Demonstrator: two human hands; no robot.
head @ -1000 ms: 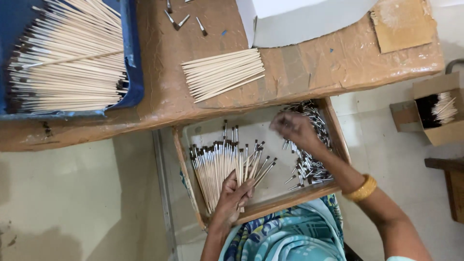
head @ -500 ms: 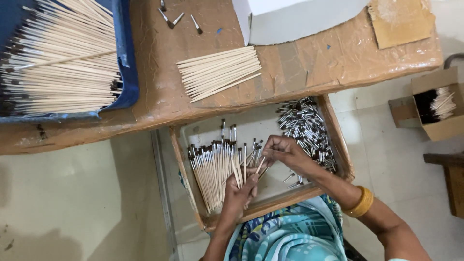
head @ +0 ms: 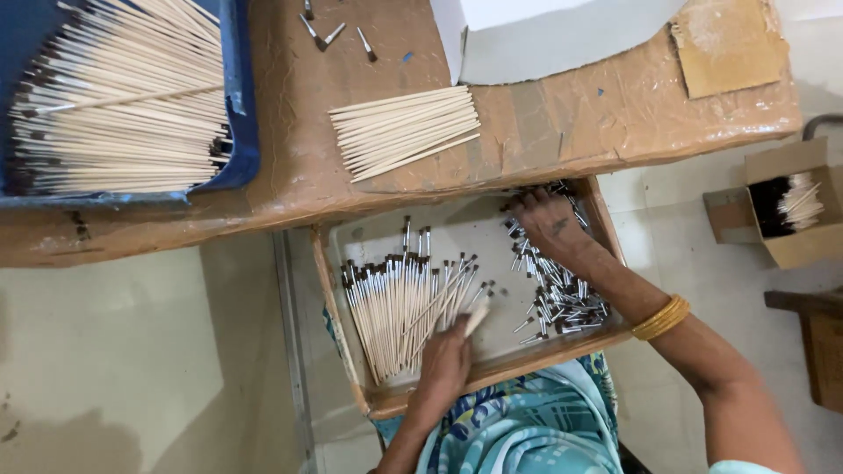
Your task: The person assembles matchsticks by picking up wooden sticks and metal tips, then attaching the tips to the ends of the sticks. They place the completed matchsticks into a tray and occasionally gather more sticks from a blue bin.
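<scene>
A good bundle of finished brushes (head: pixel 399 303) lies at the tray's (head: pixel 338 325) left side under your left hand (head: pixel 443 364), which grips one stick, while your right hand (head: pixel 549 224) digs, closed on what I cannot tell, into the many loose ferrules (head: pixel 558 298) left at the right edge.

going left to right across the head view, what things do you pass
blue tray of pale wooden sticks → loose bundle of bare wooden sticks on the brown table → left hand on the tipped sticks in the wooden drawer → right hand in the pile of small metal ferrules → open cardboard box on the floor
</scene>
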